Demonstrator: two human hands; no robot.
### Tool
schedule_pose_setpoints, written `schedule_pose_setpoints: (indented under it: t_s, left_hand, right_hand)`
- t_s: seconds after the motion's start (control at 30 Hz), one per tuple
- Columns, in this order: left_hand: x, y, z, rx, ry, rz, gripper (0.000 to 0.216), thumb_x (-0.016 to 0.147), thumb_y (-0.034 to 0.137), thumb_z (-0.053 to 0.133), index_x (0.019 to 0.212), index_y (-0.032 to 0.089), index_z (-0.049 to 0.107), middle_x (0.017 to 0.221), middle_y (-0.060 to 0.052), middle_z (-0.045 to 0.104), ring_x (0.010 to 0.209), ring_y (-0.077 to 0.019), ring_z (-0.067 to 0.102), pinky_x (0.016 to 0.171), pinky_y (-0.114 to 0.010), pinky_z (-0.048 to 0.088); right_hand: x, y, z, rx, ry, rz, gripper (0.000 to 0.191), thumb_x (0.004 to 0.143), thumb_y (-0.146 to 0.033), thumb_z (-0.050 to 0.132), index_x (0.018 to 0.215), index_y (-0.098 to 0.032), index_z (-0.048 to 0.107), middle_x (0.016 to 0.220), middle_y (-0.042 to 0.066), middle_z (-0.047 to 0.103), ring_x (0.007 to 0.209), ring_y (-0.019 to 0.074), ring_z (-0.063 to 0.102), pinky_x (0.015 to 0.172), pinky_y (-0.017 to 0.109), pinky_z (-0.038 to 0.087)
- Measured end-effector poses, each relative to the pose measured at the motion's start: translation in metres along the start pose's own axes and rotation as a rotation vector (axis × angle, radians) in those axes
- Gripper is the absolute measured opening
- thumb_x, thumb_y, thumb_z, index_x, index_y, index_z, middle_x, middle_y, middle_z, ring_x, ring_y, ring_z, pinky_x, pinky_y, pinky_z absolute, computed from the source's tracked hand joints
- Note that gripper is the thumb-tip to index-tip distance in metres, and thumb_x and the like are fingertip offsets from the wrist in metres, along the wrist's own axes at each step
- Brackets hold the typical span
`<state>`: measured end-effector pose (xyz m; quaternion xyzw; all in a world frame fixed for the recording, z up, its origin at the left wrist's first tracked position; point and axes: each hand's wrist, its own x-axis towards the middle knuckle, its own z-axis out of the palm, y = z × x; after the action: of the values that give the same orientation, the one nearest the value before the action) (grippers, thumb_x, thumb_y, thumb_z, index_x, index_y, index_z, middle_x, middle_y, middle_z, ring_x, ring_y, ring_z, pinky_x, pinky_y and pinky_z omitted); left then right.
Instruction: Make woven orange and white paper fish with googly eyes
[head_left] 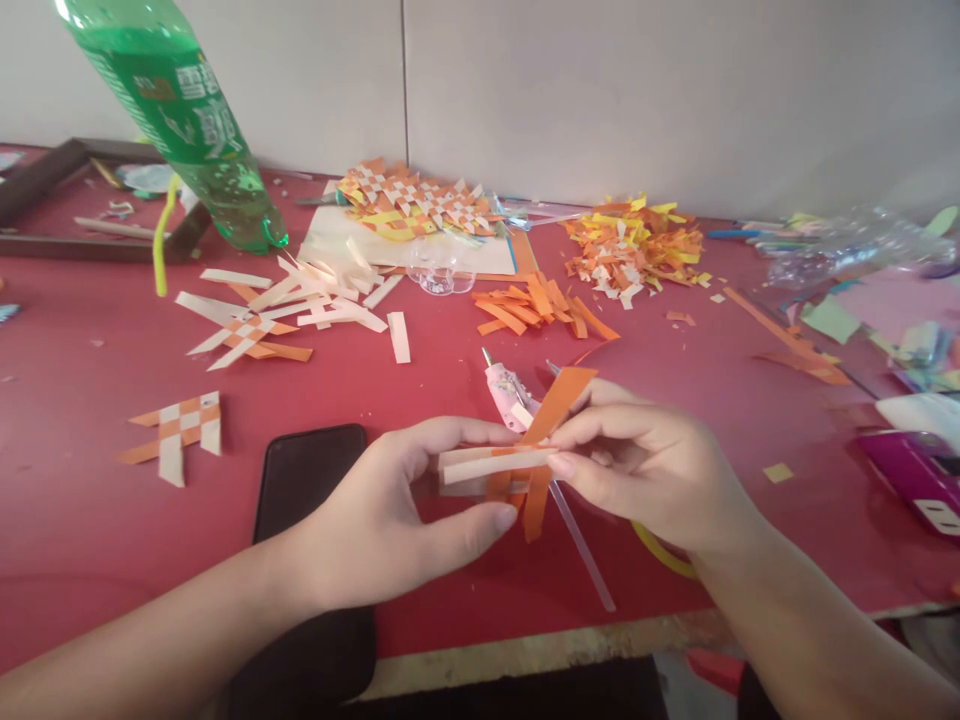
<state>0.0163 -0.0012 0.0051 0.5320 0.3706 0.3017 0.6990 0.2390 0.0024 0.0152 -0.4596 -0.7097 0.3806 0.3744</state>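
Two hands (375, 530) (652, 460), right pinching cream strips (487, 466) pointing left, orange strip (556, 408) aslant, left's grip unclear

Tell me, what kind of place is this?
Probably a crafting spot: the paper strips in the right hand, a checkered woven paper piece and what looks like a pink glue gun suggest it.

The left grip (379, 515) and right grip (652, 460) are seen bare, as are both wrists (300, 575) and forearms (187, 620); the left thumbnail (504, 516) is trimmed short.
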Motion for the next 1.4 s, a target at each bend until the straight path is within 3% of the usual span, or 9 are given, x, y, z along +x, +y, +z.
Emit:
schedule_pose_setpoints:
  t_s: [0.2, 0.3, 0.5, 0.7, 1.17, 1.4]
  left_hand:
    - [0.001, 0.0, 0.0, 0.094, 0.105, 0.033, 0.016, 0.085, 0.034, 0.068, 0.095, 0.025, 0.075, 0.086, -0.002, 0.078, 0.072, -0.0147, 0.07, 0.061, -0.019, 0.054]
    - [0.002, -0.001, 0.0, 0.15, 0.132, 0.032, 0.016, 0.087, 0.036, 0.066, 0.092, 0.025, 0.076, 0.077, -0.001, 0.076, 0.065, -0.0121, 0.066, 0.055, -0.018, 0.049]
    - [0.0, -0.001, 0.0, 0.12, 0.084, -0.007, 0.016, 0.088, 0.036, 0.065, 0.091, 0.024, 0.075, 0.078, -0.001, 0.076, 0.067, -0.0113, 0.065, 0.059, -0.017, 0.049]
    - [0.0, -0.001, 0.001, 0.048, 0.064, -0.065, 0.012, 0.084, 0.034, 0.069, 0.086, 0.023, 0.074, 0.081, 0.0, 0.077, 0.072, -0.0117, 0.07, 0.061, -0.015, 0.05]
    - [0.003, -0.003, 0.001, 0.027, 0.054, -0.131, 0.017, 0.082, 0.036, 0.071, 0.075, 0.021, 0.071, 0.058, 0.004, 0.067, 0.048, -0.0042, 0.053, 0.046, -0.012, 0.037]
    - [0.005, -0.002, 0.0, 0.01, 0.064, -0.107, 0.013, 0.078, 0.036, 0.075, 0.085, 0.025, 0.074, 0.08, 0.001, 0.078, 0.066, -0.011, 0.069, 0.059, -0.015, 0.049]
  right_hand:
    - [0.001, -0.001, 0.002, -0.035, 0.005, -0.023, 0.005, 0.08, -0.017, 0.068, 0.076, -0.02, 0.071, 0.081, 0.002, 0.063, 0.057, 0.0078, 0.055, 0.043, 0.019, 0.043]
    - [0.001, -0.003, 0.002, -0.025, -0.031, -0.022, 0.005, 0.082, -0.02, 0.067, 0.078, -0.02, 0.07, 0.083, 0.003, 0.062, 0.065, 0.0106, 0.058, 0.047, 0.021, 0.046]
    - [0.0, -0.005, 0.002, -0.038, -0.08, -0.014, 0.007, 0.083, -0.026, 0.068, 0.081, -0.02, 0.071, 0.087, 0.003, 0.061, 0.068, 0.0118, 0.06, 0.05, 0.023, 0.048]
    - [0.0, -0.006, 0.006, -0.108, -0.052, -0.08, 0.01, 0.081, -0.018, 0.067, 0.072, -0.02, 0.066, 0.081, 0.0, 0.063, 0.065, 0.0086, 0.058, 0.056, 0.022, 0.046]
    - [0.0, -0.007, 0.009, -0.132, -0.08, -0.104, 0.011, 0.083, -0.018, 0.067, 0.072, -0.021, 0.066, 0.08, -0.002, 0.062, 0.066, 0.0077, 0.055, 0.059, 0.023, 0.044]
    - [-0.001, -0.004, 0.01, -0.065, -0.059, -0.041, 0.012, 0.084, -0.018, 0.065, 0.072, -0.019, 0.065, 0.078, -0.001, 0.058, 0.059, 0.0063, 0.05, 0.048, 0.02, 0.04]
